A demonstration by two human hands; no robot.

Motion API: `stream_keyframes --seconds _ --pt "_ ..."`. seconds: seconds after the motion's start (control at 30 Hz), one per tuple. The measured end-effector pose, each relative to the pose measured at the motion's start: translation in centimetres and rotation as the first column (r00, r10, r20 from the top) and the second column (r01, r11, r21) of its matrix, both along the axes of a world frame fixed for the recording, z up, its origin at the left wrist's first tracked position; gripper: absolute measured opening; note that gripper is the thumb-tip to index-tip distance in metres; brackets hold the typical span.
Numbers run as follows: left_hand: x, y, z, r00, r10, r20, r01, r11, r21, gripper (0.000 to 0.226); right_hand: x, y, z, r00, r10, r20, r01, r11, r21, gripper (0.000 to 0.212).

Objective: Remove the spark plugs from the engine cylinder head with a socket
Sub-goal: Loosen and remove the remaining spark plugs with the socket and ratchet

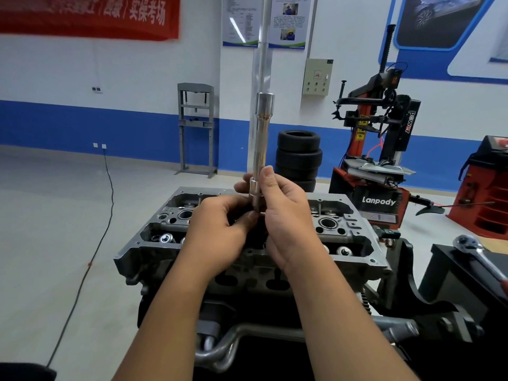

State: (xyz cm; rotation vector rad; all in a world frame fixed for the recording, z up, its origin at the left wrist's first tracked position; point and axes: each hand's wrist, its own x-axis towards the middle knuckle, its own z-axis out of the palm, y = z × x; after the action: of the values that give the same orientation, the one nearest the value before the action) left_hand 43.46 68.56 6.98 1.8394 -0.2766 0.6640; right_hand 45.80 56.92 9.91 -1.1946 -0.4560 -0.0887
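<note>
Hands meet in the middle of my view, raised just above the engine. My right hand curls around the lower part of the long chrome socket, thumb up along its shaft and fingers wrapped behind, so the tool stands nearly upright with its wider drive end on top. My left hand comes in from the left with its fingertips pinched at the socket's bottom opening, right against the right hand's palm. I cannot tell whether a spark plug sits between those fingertips or inside the socket; the hands hide that spot.

Directly beneath both wrists lies the cylinder head, an open grey casting. Its recesses hold valve springs, and round bores show on both sides of my hands; the middle bores are covered by my hands.

Off to the right, a ratchet wrench rests on a black stand, well apart from the hands. Behind the head stands a stack of tyres, with a red and black tyre changer beside it. A grey press frame stands against the blue-and-white wall, and a black cable trails across the floor on the left.
</note>
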Motion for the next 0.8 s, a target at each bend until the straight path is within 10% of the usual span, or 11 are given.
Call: stream_keyframes --seconds 0.8 --pt "0.07 -0.16 0.00 0.998 0.054 0.011 -0.054 0.998 0.013 0.025 -0.03 -0.04 0.04 1.000 0.012 0.002 -0.012 1.000 0.008 0.036"
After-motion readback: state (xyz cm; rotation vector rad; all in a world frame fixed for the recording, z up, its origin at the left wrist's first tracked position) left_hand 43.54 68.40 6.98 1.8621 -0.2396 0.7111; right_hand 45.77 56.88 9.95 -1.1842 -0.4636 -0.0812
